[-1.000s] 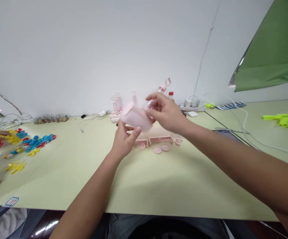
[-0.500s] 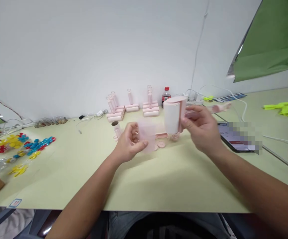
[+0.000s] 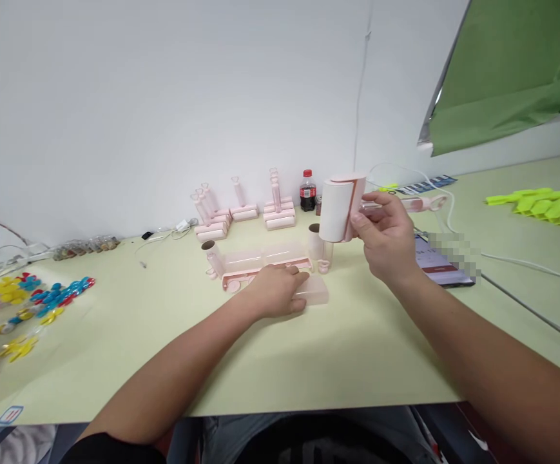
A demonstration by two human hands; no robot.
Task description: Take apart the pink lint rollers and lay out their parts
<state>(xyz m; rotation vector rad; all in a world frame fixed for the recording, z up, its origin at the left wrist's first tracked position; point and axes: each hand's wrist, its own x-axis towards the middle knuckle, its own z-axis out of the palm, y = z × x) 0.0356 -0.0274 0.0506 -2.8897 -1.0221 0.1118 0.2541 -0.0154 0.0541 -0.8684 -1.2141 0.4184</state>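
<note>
My right hand holds a pink lint roller up above the table, its fingers wrapped round the neck of the clear handle. The white paper roll faces left and the looped end points right. My left hand is low on the table, thumb and fingers at the left end of a translucent cover. Behind it lie a pink roller frame and more translucent covers. Cardboard-cored rolls stand on either side, a left roll and a right roll, by clear handles. Small pink parts are partly hidden.
Several upright pink lint rollers stand along the wall, near a cola bottle. A phone and white cables lie at right, with neon-yellow pieces beyond. Colourful plastic pieces lie at far left.
My left hand has lowered the translucent cover from mid-air to the table. My right hand still holds the lint roller up, now more clearly seen. The view has shifted slightly to the right.
</note>
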